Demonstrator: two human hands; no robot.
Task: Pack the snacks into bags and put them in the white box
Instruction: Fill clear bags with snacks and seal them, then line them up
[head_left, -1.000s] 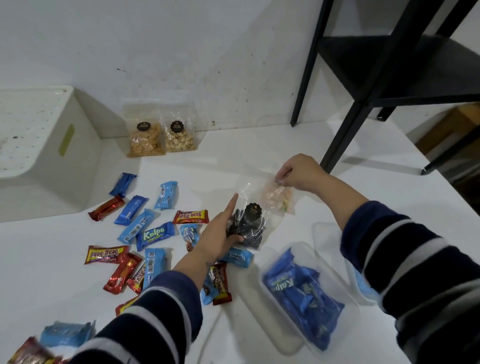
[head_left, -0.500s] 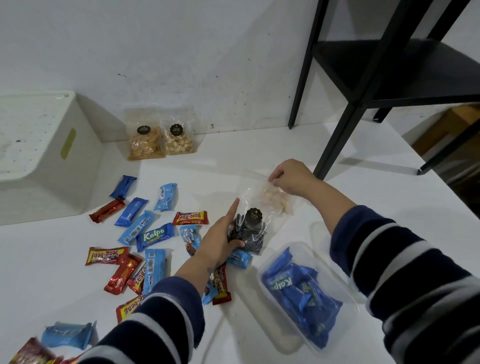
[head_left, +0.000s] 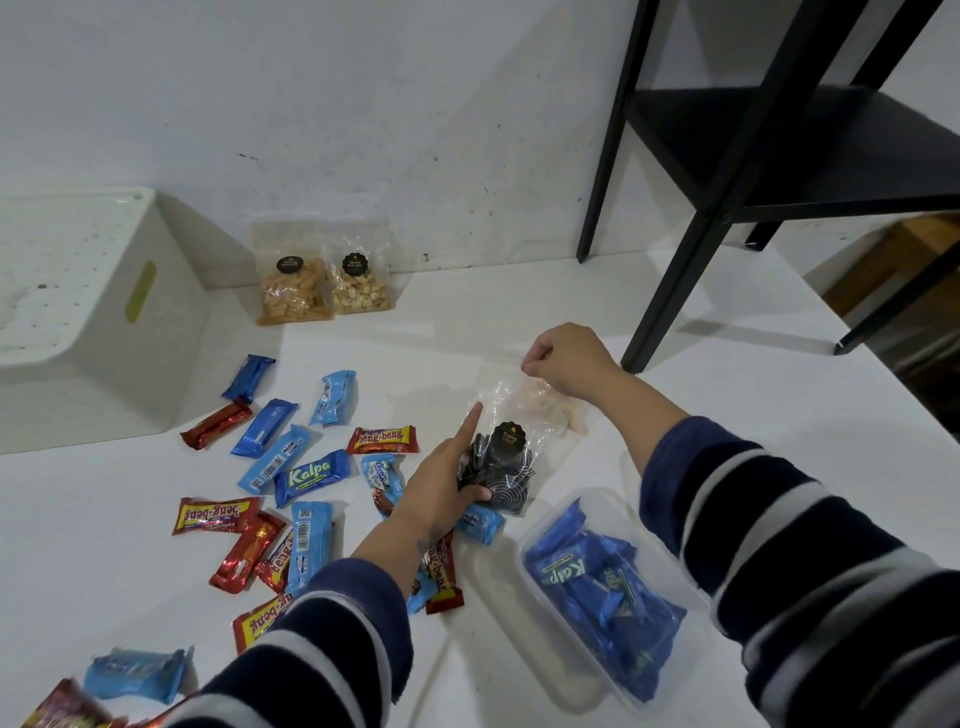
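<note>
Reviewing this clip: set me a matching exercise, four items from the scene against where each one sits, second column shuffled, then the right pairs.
Items
1. White box
2. Two clear bags of pale crunchy snacks
3. Clear plastic tub of blue Kalpa packs
4. Clear bag of dark swirl-patterned snacks

Places
A. Between the left hand and right hand
B. Far left, against the wall
C. Near right, below the right forearm
D. Standing against the back wall, right of the box

Pairs: 1-B, 2-D, 3-C, 4-A
</note>
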